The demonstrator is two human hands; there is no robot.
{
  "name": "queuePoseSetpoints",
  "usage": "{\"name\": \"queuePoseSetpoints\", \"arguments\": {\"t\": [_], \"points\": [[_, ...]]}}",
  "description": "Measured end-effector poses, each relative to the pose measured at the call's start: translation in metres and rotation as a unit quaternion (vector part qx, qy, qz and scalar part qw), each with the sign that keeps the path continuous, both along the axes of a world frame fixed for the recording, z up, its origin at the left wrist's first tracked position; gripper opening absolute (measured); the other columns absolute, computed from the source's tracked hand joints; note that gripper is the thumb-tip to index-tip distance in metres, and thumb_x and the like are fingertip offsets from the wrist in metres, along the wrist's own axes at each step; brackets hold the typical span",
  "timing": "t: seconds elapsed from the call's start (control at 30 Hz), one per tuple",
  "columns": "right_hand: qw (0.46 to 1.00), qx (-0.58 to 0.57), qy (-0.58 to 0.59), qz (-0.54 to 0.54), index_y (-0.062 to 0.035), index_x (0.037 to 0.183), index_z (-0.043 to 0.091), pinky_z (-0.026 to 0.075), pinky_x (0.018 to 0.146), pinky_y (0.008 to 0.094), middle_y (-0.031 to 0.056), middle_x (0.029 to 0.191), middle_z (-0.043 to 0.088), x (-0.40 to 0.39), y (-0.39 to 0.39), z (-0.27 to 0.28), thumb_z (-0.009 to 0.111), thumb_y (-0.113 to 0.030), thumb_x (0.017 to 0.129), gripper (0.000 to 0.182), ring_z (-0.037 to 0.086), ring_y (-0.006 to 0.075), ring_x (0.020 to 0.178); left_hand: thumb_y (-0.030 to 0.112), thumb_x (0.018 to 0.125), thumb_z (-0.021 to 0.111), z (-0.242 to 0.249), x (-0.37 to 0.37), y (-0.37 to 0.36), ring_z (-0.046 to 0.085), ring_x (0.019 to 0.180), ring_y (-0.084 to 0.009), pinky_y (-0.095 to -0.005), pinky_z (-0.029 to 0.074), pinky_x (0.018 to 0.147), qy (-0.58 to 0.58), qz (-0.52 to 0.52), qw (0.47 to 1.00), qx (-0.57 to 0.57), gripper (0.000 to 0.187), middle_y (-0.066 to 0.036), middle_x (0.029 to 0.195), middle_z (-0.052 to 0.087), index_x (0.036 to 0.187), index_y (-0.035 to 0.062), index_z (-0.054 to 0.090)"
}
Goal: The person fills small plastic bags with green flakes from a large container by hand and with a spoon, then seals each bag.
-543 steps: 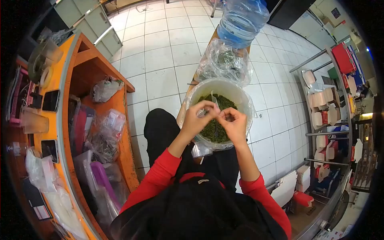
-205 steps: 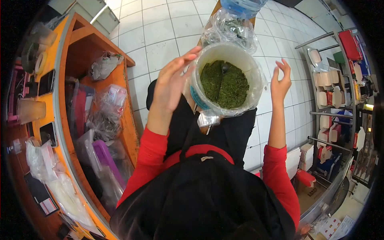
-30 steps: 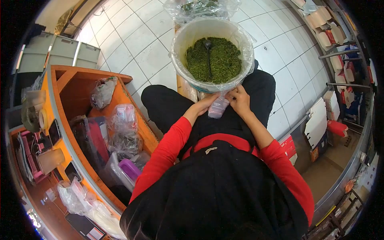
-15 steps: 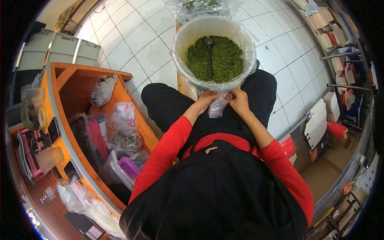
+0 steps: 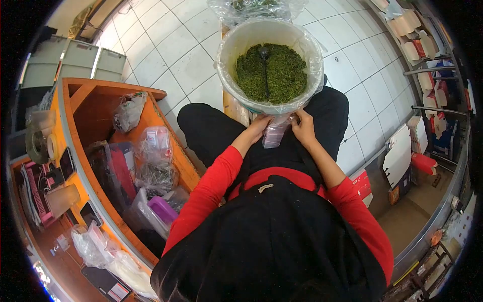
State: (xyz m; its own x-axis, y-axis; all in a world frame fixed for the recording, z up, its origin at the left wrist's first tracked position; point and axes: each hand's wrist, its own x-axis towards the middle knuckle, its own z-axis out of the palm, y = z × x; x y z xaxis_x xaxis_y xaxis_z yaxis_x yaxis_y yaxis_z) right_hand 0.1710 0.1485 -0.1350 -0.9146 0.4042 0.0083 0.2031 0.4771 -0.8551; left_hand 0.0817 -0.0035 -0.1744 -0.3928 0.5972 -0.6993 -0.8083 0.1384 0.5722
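A small clear plastic bag with pinkish stripes (image 5: 273,135) lies between my hands, above my lap and just under the bucket's near rim. My left hand (image 5: 258,127) grips its left side with bent fingers. On the other side, my right hand (image 5: 303,128) has its fingers closed at the bag's upper right edge; the fingertips are partly hidden. Directly beyond stands a white bucket (image 5: 227,50) lined with clear plastic. Chopped green herb-like leaves (image 5: 289,75) fill its lower part, and a black spoon (image 5: 265,73) lies on them, its round end at the far side.
At my left is an orange wooden cabinet (image 5: 75,108) holding plastic bags and a purple item (image 5: 162,209). To the right, a shelf carries folded cardboard boxes (image 5: 396,156). Behind the bucket sits another clear plastic bag (image 5: 256,11). White floor tiles (image 5: 176,50) surround my crossed legs.
My right hand has shifted slightly right and up. The small bag now looks flatter and more spread out between my hands. The bucket and spoon have stayed in place.
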Motion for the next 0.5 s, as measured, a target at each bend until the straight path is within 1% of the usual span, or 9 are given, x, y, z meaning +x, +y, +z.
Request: {"name": "queuePoseSetpoints", "arguments": {"t": [0.03,0.13,0.23,0.27,0.33,0.37,0.43,0.47,0.5], "points": [[0.998,-0.054,-0.035,-0.016,0.0005,0.086,0.063,0.047,0.062,0.0355,0.0155,0.082,0.063,-0.001,-0.001,0.005,0.063,0.007,0.066,0.021,0.06,0.0292,0.07,0.01,0.095,0.048,-0.002,0.0,0.001,0.05,0.114,-0.0195,-0.0337,0.044,0.095,0.006,-0.005,1.0,-0.006,0.043,-0.011,0.131,0.046,0.134,0.0001,0.035],[0.993,-0.1,-0.057,0.014,0.0011,0.085,0.061,0.048,0.065,0.037,0.0125,0.081,0.065,-0.005,0.0,-0.001,0.064,0.002,0.074,0.011,0.063,0.0295,0.072,0.012,0.095,0.049,-0.003,0.0,-0.001,0.049,0.116,-0.0199,-0.0326,0.043,0.096,0.003,-0.031,0.999,0.023,0.044,-0.011,0.131,0.046,0.136,0.0016,0.034],[0.982,0.063,-0.107,0.142,0.002,0.089,0.063,0.049,0.067,0.0343,0.0123,0.082,0.066,-0.005,0.012,-0.007,0.065,0.001,0.076,0.013,0.064,0.0254,0.075,0.019,0.092,0.056,0.012,0.004,-0.002,0.048,0.118,-0.0203,-0.0328,0.042,0.096,-0.041,-0.042,0.997,0.046,0.051,-0.013,0.129,0.048,0.135,0.0024,0.036],[0.988,0.027,-0.103,0.116,0.0021,0.091,0.063,0.049,0.067,0.0344,0.0124,0.082,0.066,-0.006,0.017,-0.009,0.065,0.001,0.077,0.014,0.065,0.0252,0.076,0.022,0.089,0.06,0.013,0.005,-0.005,0.048,0.119,-0.0209,-0.0335,0.042,0.097,0.044,-0.104,0.992,0.064,0.057,-0.014,0.129,0.048,0.136,0.002,0.035],[0.992,-0.044,-0.095,0.064,0.0023,0.094,0.064,0.049,0.068,0.0345,0.0127,0.083,0.066,-0.007,0.025,-0.01,0.065,0.0,0.078,0.016,0.065,0.0248,0.077,0.028,0.082,0.067,0.012,0.006,-0.011,0.048,0.119,-0.022,-0.0348,0.041,0.098,0.21,-0.223,0.947,0.099,0.069,-0.015,0.13,0.048,0.136,0.0012,0.034],[0.995,-0.074,-0.046,0.04,0.0024,0.099,0.063,0.048,0.066,0.0319,0.0136,0.085,0.067,-0.006,0.028,-0.01,0.063,-0.001,0.081,0.018,0.065,0.019,0.077,0.029,0.079,0.07,0.006,0.008,-0.011,0.048,0.119,-0.0235,-0.0352,0.04,0.099,0.268,-0.224,0.935,0.059,0.072,-0.016,0.129,0.049,0.135,0.0007,0.036],[0.993,-0.117,-0.022,-0.013,0.0031,0.101,0.062,0.047,0.066,0.0298,0.0124,0.085,0.067,-0.006,0.031,0.0,0.063,-0.001,0.082,0.019,0.062,0.0141,0.077,0.032,0.071,0.075,-0.013,0.013,-0.009,0.048,0.119,-0.0266,-0.0358,0.038,0.1,0.379,-0.225,0.898,-0.021,0.078,-0.019,0.129,0.05,0.133,-0.0001,0.041],[0.99,-0.138,-0.01,-0.04,0.0035,0.102,0.062,0.047,0.066,0.0288,0.0118,0.086,0.067,-0.007,0.032,0.004,0.063,-0.002,0.083,0.02,0.061,0.0116,0.077,0.032,0.07,0.076,-0.019,0.009,-0.007,0.05,0.116,-0.029,-0.0362,0.039,0.099,0.398,-0.264,0.877,-0.043,0.074,-0.02,0.125,0.052,0.129,-0.0002,0.044],[0.994,-0.099,-0.004,-0.044,0.0039,0.105,0.06,0.046,0.066,0.0259,0.0093,0.087,0.067,-0.004,0.043,-0.014,0.063,-0.002,0.084,0.022,0.058,0.0087,0.078,0.032,0.069,0.076,-0.022,0.003,-0.004,0.052,0.114,-0.0313,-0.0365,0.039,0.098,0.417,-0.303,0.854,-0.067,0.072,-0.022,0.122,0.054,0.126,-0.0004,0.048]]}}
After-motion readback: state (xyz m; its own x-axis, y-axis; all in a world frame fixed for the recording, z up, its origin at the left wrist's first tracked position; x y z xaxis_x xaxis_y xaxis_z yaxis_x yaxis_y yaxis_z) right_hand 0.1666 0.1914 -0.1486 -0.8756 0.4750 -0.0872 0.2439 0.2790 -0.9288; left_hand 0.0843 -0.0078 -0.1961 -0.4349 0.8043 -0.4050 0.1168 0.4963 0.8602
